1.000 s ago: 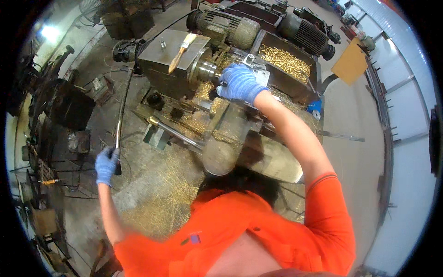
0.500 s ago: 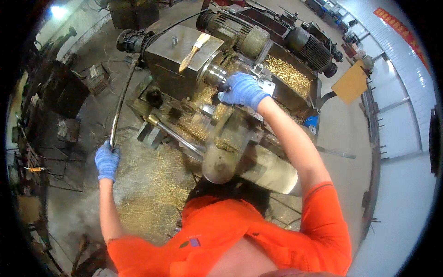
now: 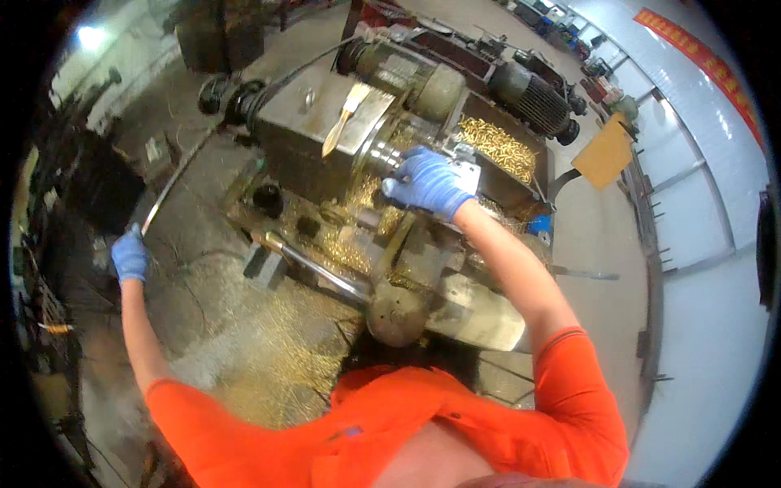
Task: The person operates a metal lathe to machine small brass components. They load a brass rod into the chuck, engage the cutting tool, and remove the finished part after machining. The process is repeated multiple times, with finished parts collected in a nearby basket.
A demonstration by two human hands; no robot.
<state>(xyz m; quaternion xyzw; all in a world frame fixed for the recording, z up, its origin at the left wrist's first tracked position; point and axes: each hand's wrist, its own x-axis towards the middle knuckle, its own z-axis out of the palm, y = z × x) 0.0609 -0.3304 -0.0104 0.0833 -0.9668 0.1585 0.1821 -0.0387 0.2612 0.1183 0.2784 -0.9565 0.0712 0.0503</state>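
My left hand, in a blue knit glove, is wrapped round the lower end of a long metal lever. The lever runs up to the left end of a small lathe-like machine. My right hand, gloved alike, is at the machine's bright round spindle nose, its fingers curled and thumb drawn in. What those fingers hold, if anything, is hidden behind the glove. A paintbrush with a wooden handle lies on the machine's flat metal top, beyond the spindle.
A metal bin of small brass-coloured pieces stands behind my right hand. Brass chips cover the machine bed and the floor. A polished bar and a rounded housing project toward me. Motors stand at the back.
My left hand has moved outward to the left, and the lever has swung that way with it. My right hand stays at the spindle. The view has shifted slightly.
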